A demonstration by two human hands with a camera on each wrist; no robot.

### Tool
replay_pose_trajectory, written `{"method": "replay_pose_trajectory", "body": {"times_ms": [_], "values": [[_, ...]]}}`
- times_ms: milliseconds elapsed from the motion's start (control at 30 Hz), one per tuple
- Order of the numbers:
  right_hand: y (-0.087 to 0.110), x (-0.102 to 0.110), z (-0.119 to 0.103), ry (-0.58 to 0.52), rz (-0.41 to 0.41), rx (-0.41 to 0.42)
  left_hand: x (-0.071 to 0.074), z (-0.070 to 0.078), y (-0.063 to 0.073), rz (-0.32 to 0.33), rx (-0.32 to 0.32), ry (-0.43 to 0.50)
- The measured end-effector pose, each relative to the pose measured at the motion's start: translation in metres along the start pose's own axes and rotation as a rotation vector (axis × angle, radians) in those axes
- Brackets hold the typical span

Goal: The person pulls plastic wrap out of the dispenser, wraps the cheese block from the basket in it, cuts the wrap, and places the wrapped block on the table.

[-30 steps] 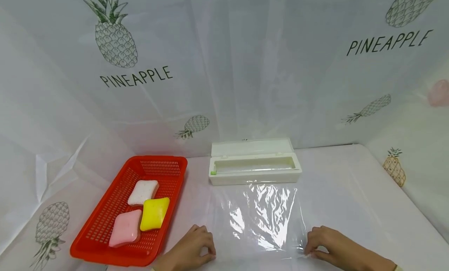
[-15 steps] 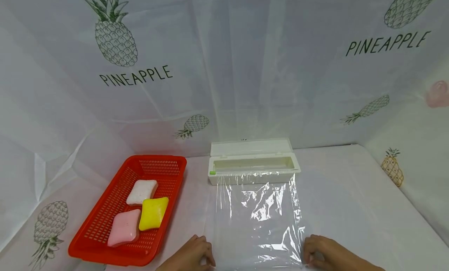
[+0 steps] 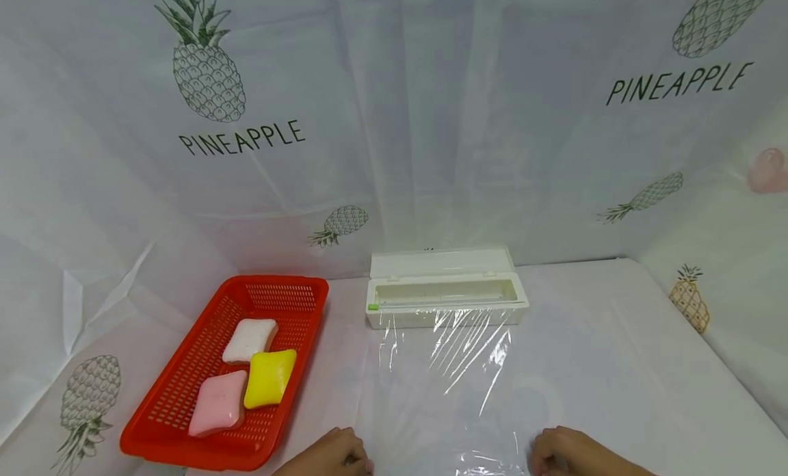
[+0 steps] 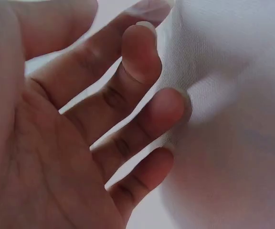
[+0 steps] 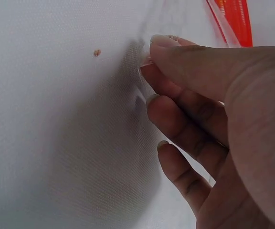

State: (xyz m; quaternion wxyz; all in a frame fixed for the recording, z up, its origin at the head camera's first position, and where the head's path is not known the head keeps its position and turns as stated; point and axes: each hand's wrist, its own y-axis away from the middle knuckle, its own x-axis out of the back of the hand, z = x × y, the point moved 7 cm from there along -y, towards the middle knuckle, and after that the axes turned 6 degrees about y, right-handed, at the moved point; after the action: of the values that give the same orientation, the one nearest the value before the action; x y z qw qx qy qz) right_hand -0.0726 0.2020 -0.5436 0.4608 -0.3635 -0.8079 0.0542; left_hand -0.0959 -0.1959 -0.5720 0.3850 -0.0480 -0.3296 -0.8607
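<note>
A sheet of clear plastic wrap (image 3: 425,380) runs from a white dispenser box (image 3: 446,279) with its lid up toward the front of the table. At the sheet's near right corner, my right hand (image 3: 569,452) pinches the wrap between thumb and index finger; the right wrist view shows the film bunched at the fingertips. My left hand (image 3: 329,455) is at the near left corner. In the left wrist view, film lies over the tip of its index finger (image 4: 149,9), and the thumb tip is out of frame. The sheet's near edge falls below the head view.
Left of the wrap stands a red plastic basket (image 3: 166,455). It holds white (image 3: 249,339), yellow (image 3: 269,378) and pink (image 3: 217,402) pillow-shaped blocks like soap bars. White pineapple-print cloth (image 3: 431,120) walls the table behind and at both sides.
Both hands have moved toward the person, drawing the plastic wrap farther out of the dispenser box. The reflections on the film have shifted. The basket and its blocks stay put.
</note>
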Motion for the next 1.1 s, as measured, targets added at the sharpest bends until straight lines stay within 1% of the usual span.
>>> {"method": "replay_pose_trajectory", "body": {"times_ms": [67,200,233,300,400,467,500,567,667,733,800,833,867,900,933,967,1000,1033,1100], "values": [[-0.003,-0.002,0.002,-0.008,-0.041,-0.056,0.001,0.000,-0.001,0.013,0.039,0.010],[-0.008,-0.006,0.007,-0.001,-0.162,-0.212,0.005,0.002,-0.001,0.063,0.075,0.003],[-0.009,-0.006,0.007,0.010,-0.182,-0.232,0.007,0.003,0.000,0.079,0.084,-0.001],[-0.010,-0.007,0.007,0.026,-0.200,-0.255,0.010,0.005,0.002,0.099,0.087,-0.015],[-0.012,-0.006,0.006,0.050,-0.197,-0.249,0.015,0.009,0.007,0.107,0.095,-0.050],[-0.012,-0.005,0.006,0.060,-0.189,-0.244,0.022,0.018,0.012,0.111,0.077,-0.072],[-0.012,-0.004,0.006,0.070,-0.182,-0.240,0.027,0.025,0.015,0.115,0.055,-0.090],[-0.010,-0.001,0.007,0.096,-0.167,-0.232,0.040,0.043,0.023,0.132,0.005,-0.120],[-0.008,0.001,0.010,0.095,-0.156,-0.238,0.067,0.069,0.039,0.182,-0.087,-0.179],[-0.007,0.002,0.012,0.061,-0.153,-0.247,0.088,0.083,0.051,0.241,-0.159,-0.239],[-0.008,0.002,0.012,0.052,-0.140,-0.210,0.111,0.090,0.060,0.327,-0.221,-0.319],[-0.008,0.002,0.011,0.054,-0.124,-0.181,0.122,0.091,0.064,0.377,-0.253,-0.366],[-0.009,0.003,0.010,0.073,-0.101,-0.142,0.133,0.090,0.067,0.427,-0.273,-0.407],[-0.009,0.004,0.009,0.084,-0.089,-0.121,0.142,0.088,0.070,0.472,-0.292,-0.447],[-0.009,0.004,0.008,0.108,-0.070,-0.092,0.151,0.085,0.072,0.514,-0.290,-0.488],[-0.009,0.005,0.008,0.125,-0.056,-0.074,0.159,0.080,0.072,0.543,-0.275,-0.522],[-0.009,0.005,0.008,0.134,-0.045,-0.072,0.166,0.075,0.072,0.556,-0.254,-0.541],[-0.009,0.006,0.008,0.153,-0.028,-0.065,0.170,0.070,0.072,0.552,-0.239,-0.559],[-0.009,0.007,0.008,0.196,-0.012,-0.056,0.177,0.060,0.070,0.523,-0.187,-0.568]]}}
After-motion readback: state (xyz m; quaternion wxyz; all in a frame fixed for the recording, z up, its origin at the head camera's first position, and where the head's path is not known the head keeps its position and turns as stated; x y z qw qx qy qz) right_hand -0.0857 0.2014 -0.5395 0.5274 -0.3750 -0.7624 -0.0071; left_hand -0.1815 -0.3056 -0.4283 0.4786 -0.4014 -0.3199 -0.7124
